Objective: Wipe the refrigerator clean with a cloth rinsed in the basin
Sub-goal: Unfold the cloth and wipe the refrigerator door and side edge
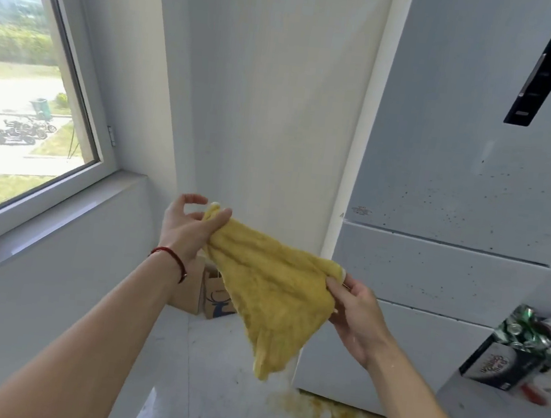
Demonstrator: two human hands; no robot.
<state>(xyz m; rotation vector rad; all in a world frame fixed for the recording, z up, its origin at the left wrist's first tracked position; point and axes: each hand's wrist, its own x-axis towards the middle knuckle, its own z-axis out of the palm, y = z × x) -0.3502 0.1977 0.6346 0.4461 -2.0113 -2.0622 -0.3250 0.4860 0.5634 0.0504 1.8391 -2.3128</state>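
Pale walls meet in a corner between a window (30, 84) on the left and the refrigerator (469, 183) on the right; held up in the air before that corner is the yellow cloth (271, 291), spread between both hands, its long axis sloping from upper left down to the right, a loose corner hanging toward the floor; the left hand (189, 230) pinches the upper corner, the right hand (354, 317) grips the lower right edge, so neither is free; the refrigerator lies to the right of the cloth, its doors speckled with dark spots, and the right hand is the nearer to it, which I judge makes a rightward reach the next move; a black control strip (544, 64) on the door shows pale digits too blurred to read; a small label near the door's lower left corner is illegible; a brown paper bag (215, 301) on the floor bears a blue deer emblem; a dark carton (503, 369) at right carries print I cannot make out; a yellowish stain (329, 417) marks the floor at the refrigerator's base.
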